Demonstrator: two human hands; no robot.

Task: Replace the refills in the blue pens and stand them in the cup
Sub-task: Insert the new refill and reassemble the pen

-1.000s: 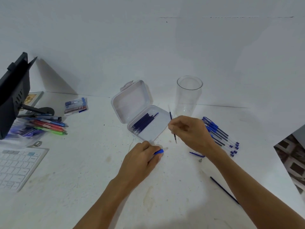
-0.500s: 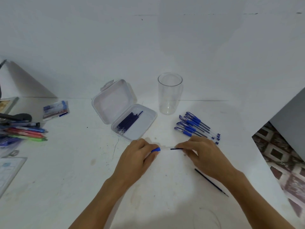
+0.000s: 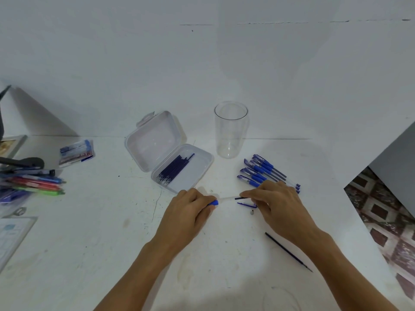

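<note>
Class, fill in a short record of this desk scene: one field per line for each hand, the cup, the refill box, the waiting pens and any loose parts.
left hand: grips pen barrel
right hand: feeds dark refill into barrel
cup: upright, empty
refill box: lid open, refills inside
waiting pens: lying beside cup
loose parts: pen cap, refill on desk

Lighting: soft, even, cool white; scene bright. Shadows: faint, diffuse, falling far-left behind the open case and monitor edge. Distortion: wide-angle bowing at edges. Focus: sharp centrally, softer near left.
</note>
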